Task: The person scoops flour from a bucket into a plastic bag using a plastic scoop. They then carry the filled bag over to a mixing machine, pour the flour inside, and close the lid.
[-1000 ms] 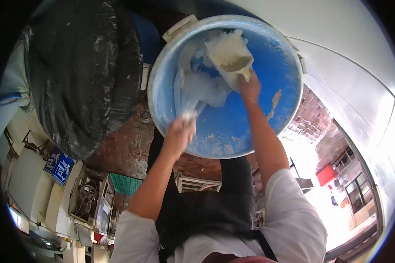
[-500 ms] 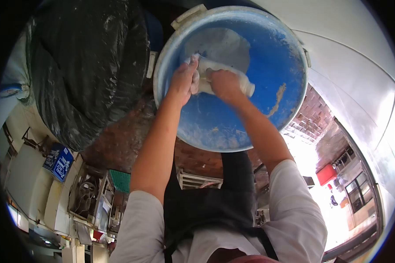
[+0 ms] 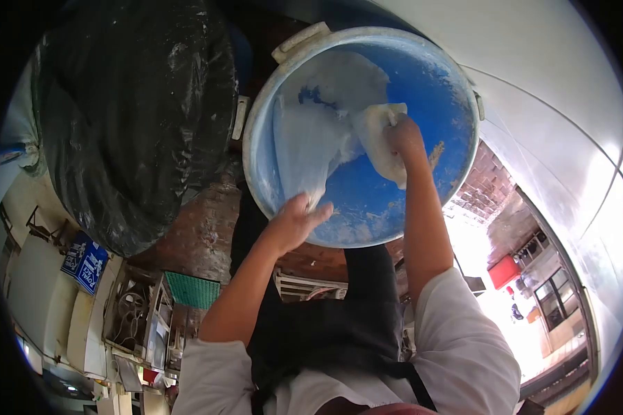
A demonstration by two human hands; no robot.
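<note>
A large blue barrel point(image 3: 353, 218) stands in front of me, with white powder point(image 3: 346, 76) at its bottom. My right hand point(image 3: 406, 138) is closed around a whitish plastic jug point(image 3: 377, 138) that looks like a scoop, tilted inside the barrel. Over the near left rim is my left hand point(image 3: 292, 225), its fingers apart and nothing visibly held. A pale, blurred streak of powder point(image 3: 301, 149) stretches from those fingertips toward the bottom; whether it is airborne or on the wall I cannot tell.
On the left is another round container covered with a black plastic bag point(image 3: 131, 124), dusted white. A pale smooth panel point(image 3: 547, 83) rises on the right. Further back lie a green crate point(image 3: 192, 290) and a blue printed box point(image 3: 84, 263) on the left side.
My hands have parted. The left moved off the jug and back toward the near rim; the right swung the jug to the right. A whitish streak now spreads across the barrel's left half.
</note>
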